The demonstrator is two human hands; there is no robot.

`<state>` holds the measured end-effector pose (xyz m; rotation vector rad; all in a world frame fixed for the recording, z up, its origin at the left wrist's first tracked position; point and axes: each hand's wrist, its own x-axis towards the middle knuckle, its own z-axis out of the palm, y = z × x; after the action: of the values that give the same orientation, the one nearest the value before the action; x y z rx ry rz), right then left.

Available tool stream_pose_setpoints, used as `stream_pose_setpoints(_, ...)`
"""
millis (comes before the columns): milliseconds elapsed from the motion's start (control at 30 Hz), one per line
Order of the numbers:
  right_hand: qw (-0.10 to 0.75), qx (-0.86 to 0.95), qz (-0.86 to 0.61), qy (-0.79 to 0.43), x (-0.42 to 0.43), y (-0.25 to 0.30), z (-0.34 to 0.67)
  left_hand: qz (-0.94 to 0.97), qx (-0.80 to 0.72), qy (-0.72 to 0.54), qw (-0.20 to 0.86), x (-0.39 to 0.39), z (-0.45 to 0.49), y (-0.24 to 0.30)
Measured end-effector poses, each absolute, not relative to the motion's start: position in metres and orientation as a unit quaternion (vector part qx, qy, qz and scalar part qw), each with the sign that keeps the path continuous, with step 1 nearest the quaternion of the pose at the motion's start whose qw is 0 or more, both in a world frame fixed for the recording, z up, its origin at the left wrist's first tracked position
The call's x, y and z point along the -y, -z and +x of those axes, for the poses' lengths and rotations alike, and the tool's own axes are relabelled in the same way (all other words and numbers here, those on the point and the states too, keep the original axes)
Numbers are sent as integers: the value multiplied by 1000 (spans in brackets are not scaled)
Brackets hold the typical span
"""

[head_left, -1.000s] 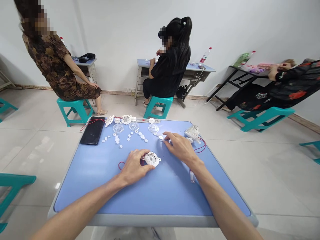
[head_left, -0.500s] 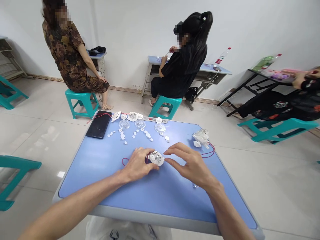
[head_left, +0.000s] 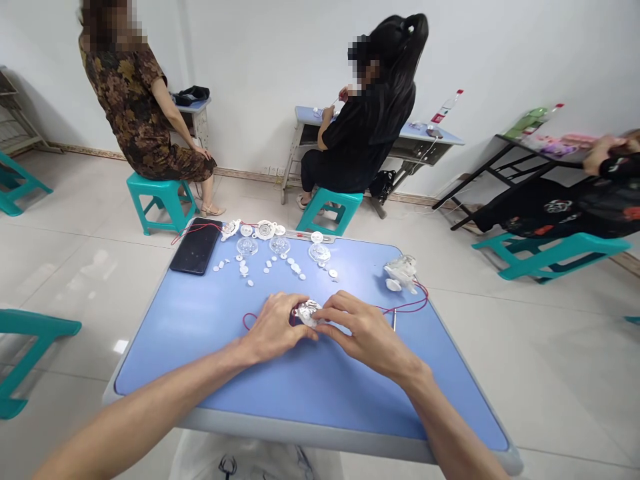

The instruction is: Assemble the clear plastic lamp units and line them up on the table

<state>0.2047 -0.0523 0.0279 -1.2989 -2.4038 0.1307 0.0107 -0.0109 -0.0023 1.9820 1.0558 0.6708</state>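
Note:
My left hand (head_left: 280, 325) grips a small white plastic gear housing (head_left: 307, 312) just above the blue tabletop, thumb and fingers around its left side. A loop of red wire (head_left: 249, 321) shows beside that hand. My right hand (head_left: 356, 325) is closed at the housing's right side, its fingertips pressed onto the rim and top. Whether a small part sits between those fingertips is hidden. Beyond the hands lie clear domed covers (head_left: 280, 245) and small white gears (head_left: 293, 266) in loose groups.
A black phone (head_left: 197, 247) lies at the far left of the desk (head_left: 210, 373). At the right rests another white assembly (head_left: 401, 270) with red wires, and a thin metal rod (head_left: 395, 320) near it. Two people on teal stools (head_left: 330, 210) sit beyond; another sits at far right.
My right hand has moved left, and its parted fingers have closed onto the housing. The thin rod beside it has come into view. My left hand keeps its hold.

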Motion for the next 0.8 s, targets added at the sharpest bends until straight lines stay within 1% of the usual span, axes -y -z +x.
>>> stream_pose_setpoints(267,188,865,-464,-34,52,-28,200,783,-412,-265,384,12,11,1)
stream_pose_setpoints(500,187,864,-463,-60,52,-31,200,782,-418,-261,381,12,10,1)
stream_pose_setpoints(800,191,854,-478,-74,53,-29,201,798,-402,-278,353,13,10,5)
